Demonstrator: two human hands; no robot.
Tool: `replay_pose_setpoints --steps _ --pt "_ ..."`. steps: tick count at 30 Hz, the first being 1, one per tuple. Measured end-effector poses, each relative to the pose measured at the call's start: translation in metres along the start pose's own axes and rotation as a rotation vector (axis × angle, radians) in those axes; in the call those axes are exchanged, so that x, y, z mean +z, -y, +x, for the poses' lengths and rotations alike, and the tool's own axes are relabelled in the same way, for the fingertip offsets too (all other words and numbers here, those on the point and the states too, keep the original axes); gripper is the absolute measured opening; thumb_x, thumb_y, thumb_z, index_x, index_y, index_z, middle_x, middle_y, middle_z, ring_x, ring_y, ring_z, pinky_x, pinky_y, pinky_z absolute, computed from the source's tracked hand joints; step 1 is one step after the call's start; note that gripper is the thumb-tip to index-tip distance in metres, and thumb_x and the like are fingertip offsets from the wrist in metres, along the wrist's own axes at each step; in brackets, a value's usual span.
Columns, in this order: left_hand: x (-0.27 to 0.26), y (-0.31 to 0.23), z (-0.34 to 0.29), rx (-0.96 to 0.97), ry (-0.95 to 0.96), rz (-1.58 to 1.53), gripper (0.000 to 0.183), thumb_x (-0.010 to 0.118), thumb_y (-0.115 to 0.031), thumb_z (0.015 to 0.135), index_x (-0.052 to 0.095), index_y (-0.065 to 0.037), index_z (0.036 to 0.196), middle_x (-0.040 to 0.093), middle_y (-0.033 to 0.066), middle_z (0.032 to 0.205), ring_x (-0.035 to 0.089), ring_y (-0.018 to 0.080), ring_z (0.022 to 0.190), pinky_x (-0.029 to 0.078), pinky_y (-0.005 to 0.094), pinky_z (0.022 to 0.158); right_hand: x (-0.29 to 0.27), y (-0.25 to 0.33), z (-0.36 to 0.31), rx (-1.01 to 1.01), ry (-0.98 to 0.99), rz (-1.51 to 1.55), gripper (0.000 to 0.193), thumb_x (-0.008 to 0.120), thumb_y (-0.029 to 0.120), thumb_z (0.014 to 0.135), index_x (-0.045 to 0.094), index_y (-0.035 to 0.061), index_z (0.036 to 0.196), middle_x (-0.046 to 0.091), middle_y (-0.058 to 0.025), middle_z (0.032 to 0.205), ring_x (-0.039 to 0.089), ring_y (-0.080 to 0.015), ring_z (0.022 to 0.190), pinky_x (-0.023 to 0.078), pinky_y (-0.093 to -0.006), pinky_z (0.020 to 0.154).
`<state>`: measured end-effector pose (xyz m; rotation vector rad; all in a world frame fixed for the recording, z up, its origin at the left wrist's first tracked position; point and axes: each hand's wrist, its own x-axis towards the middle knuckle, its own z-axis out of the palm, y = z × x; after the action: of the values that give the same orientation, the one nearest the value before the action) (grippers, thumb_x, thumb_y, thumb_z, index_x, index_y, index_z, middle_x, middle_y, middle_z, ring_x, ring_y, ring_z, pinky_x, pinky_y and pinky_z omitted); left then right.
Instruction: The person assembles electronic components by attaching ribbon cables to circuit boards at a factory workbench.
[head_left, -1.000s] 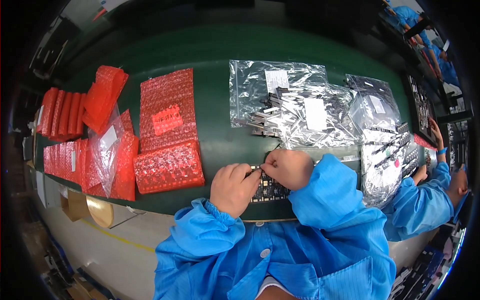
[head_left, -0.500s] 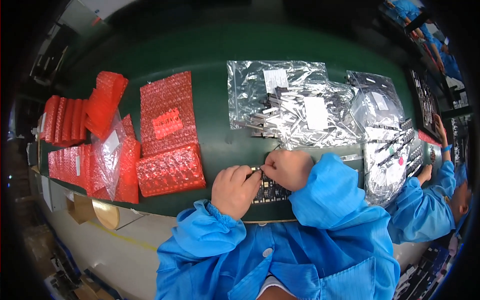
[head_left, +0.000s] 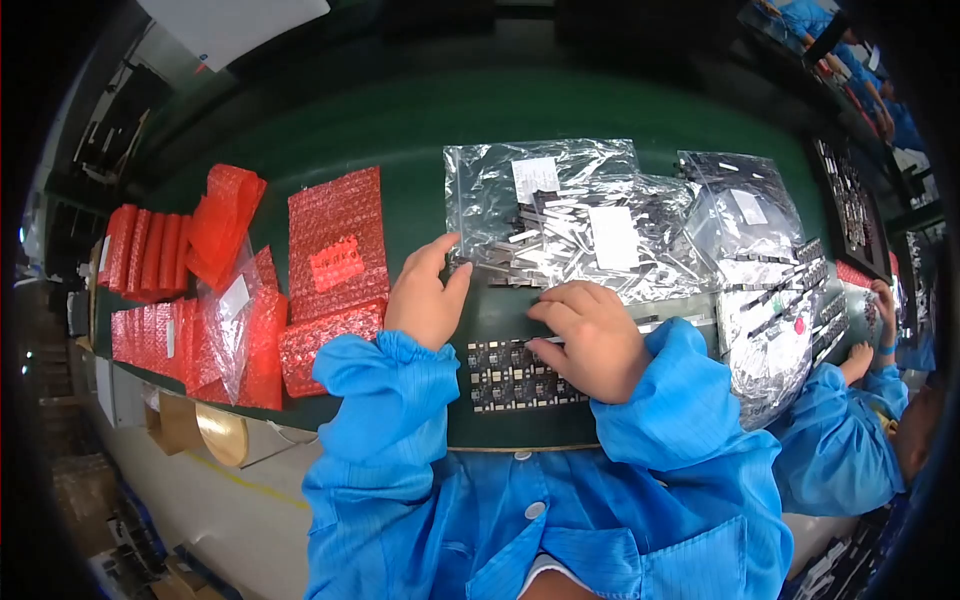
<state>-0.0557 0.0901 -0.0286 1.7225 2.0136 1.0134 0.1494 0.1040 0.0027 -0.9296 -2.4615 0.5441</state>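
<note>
A panel of small dark circuit boards (head_left: 508,378) lies flat near the front edge of the green table. My right hand (head_left: 596,340) hovers over its right part and hides that end; the fingers are loosely bent, the thumb stands apart, and no object shows in them. Beyond the panel lies a clear plastic bag (head_left: 475,190) full of thin silvery and dark strips. At the bag's near left corner is my left hand (head_left: 425,300), thumb and fingers spread with nothing between them. Whether its fingertips touch the plastic I cannot tell.
Red bubble wrap (head_left: 338,230) and a red wrapped bundle (head_left: 325,355) lie at left, beside more red rolls (head_left: 150,250). On the right are another clear bag (head_left: 745,225) and dark board strips (head_left: 785,285). A co-worker in a blue sleeve (head_left: 835,435) works at far right.
My hands, earlier together with fingertips pinched over the panel, have come apart. The left went left and away toward the bag, spreading its fingers; the right opened. The view has shifted slightly.
</note>
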Motion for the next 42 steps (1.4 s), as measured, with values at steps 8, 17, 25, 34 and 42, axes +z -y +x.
replay_pose_setpoints --steps 8,17,25,34,42 --pt "-0.022 -0.009 0.002 -0.379 0.139 -0.574 0.034 0.061 0.0 0.078 0.051 0.004 0.11 0.058 0.0083 0.087 0.055 0.0089 0.074 0.045 0.0208 0.066 0.004 -0.036 -0.012 0.149 -0.038 -0.076 0.043 0.071 0.02 0.07 0.057 0.0066 0.109 0.055 -0.0122 0.113 0.047 -0.0315 0.11 0.038 -0.041 0.092" --pt "-0.081 -0.064 -0.058 -0.054 -0.073 -0.839 0.036 0.06 0.013 0.073 0.049 0.002 0.106 0.056 0.0075 0.08 0.055 0.0114 0.072 0.043 0.0202 0.06 -0.038 -0.012 -0.003 0.074 -0.149 0.109 0.044 0.072 0.014 0.068 0.057 0.0056 0.108 0.056 -0.0125 0.11 0.053 -0.0318 0.102 0.042 -0.0394 0.087" --pt "-0.059 -0.069 -0.065 -0.191 0.024 -1.226 0.028 0.058 0.006 0.08 0.05 0.002 0.107 0.059 0.0107 0.088 0.058 0.0131 0.075 0.049 0.0236 0.063 -0.024 0.04 0.014 -0.114 -0.098 0.325 0.019 0.068 0.011 0.072 0.064 0.0059 0.09 0.063 -0.0078 0.078 0.061 -0.0262 0.076 0.047 -0.0329 0.069" --pt "-0.046 -0.047 -0.069 -0.385 0.111 -1.096 0.028 0.056 -0.003 0.086 0.05 0.003 0.112 0.059 0.011 0.094 0.058 0.0133 0.081 0.049 0.0237 0.066 -0.026 0.043 0.012 0.556 0.403 0.726 0.019 0.059 0.022 0.083 0.065 0.0042 0.088 0.065 -0.0096 0.073 0.064 -0.0214 0.064 0.048 -0.0295 0.057" --pt "-0.026 -0.038 -0.079 -0.346 0.124 -1.109 0.024 0.058 -0.002 0.084 0.052 0.001 0.107 0.059 0.0078 0.088 0.057 0.0104 0.077 0.048 0.0209 0.065 -0.019 0.045 0.01 0.309 0.265 0.522 0.02 0.061 0.02 0.081 0.06 0.0054 0.094 0.065 -0.0114 0.075 0.063 -0.0274 0.068 0.049 -0.0359 0.06"
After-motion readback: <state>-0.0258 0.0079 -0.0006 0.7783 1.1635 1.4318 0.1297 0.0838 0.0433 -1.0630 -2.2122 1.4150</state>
